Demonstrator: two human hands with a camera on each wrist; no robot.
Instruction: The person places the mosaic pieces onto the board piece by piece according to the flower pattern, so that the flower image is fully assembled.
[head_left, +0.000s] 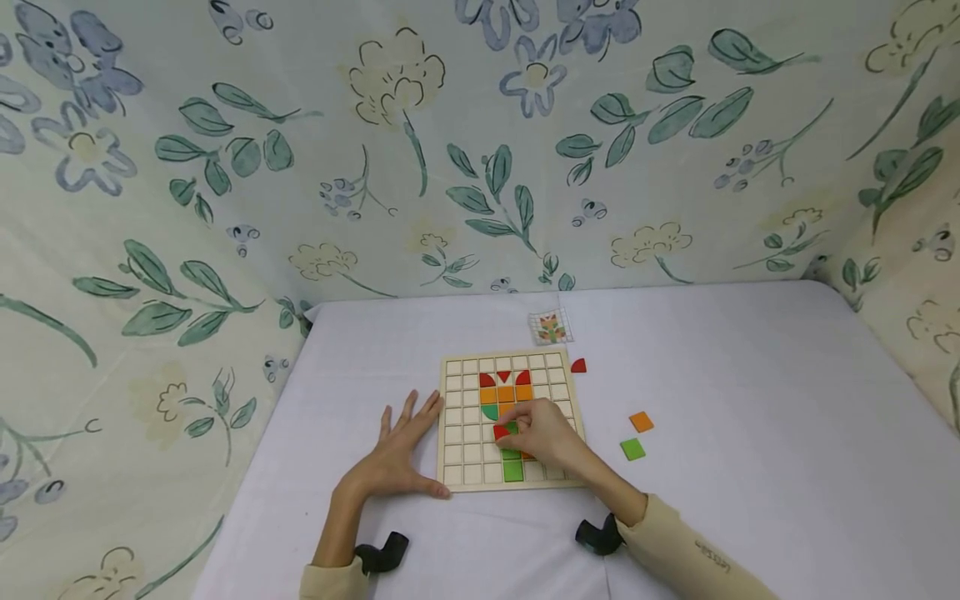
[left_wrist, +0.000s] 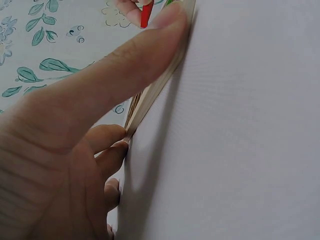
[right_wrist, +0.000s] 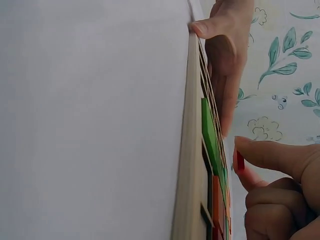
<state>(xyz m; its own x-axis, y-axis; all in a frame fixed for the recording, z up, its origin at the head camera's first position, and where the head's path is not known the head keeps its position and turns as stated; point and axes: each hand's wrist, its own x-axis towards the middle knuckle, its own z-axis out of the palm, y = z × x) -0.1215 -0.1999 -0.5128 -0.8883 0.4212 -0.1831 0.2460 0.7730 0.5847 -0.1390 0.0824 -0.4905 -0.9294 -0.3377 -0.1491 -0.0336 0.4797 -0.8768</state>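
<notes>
A square wooden grid board (head_left: 459, 450) lies on the table with coloured tiles in its middle columns. My right hand (head_left: 546, 433) is over the board and pinches a small red tile (right_wrist: 240, 161) between thumb and finger. Fingers spread, my left hand (head_left: 393, 460) rests against the board's left side, with the thumb at the near left corner. Red tiles (head_left: 487, 380) form the top row of the pattern, above orange tiles (head_left: 506, 394). A light green tile (head_left: 513, 472) sits in the lowest row. My right hand hides part of the pattern.
Beyond the board lies a small pattern card (head_left: 551, 327). A red rounded tile (head_left: 579, 366) is by the board's far right corner. Farther right on the white table (head_left: 787, 467) are an orange tile (head_left: 641, 422) and a green tile (head_left: 633, 449). Floral cloth (head_left: 495, 125) hangs behind.
</notes>
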